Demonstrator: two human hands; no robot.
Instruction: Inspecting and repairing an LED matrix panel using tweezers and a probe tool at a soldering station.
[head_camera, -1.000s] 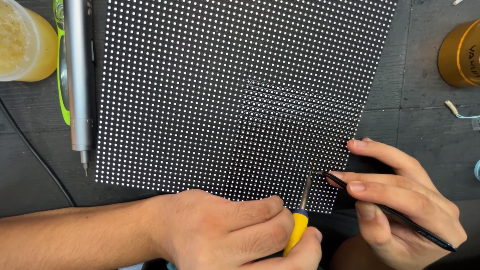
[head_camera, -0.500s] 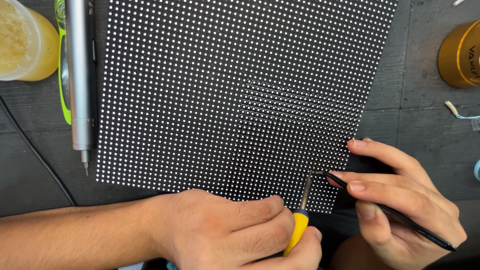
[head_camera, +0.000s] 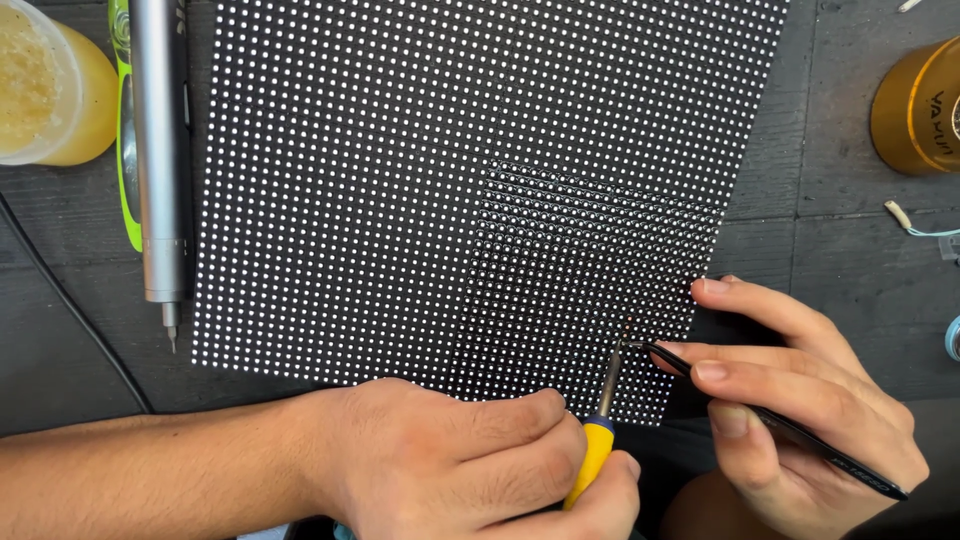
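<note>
Nearby, electric screwdriver (head_camera: 158, 160), yellow cup (head_camera: 50, 85), gold tin (head_camera: 918, 110) flank the panel (head_camera: 450, 170).

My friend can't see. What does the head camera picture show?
Two hands work at the near edge of a black dotted panel: the left hand holds a yellow-handled tool, the right hand holds black tweezers. Their tips meet on the panel.

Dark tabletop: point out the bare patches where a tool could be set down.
Bare tabletop lies between the dotted panel and gold canister, and below the silver tool beside the cable. Crowded where left hand and right hand meet.
</note>
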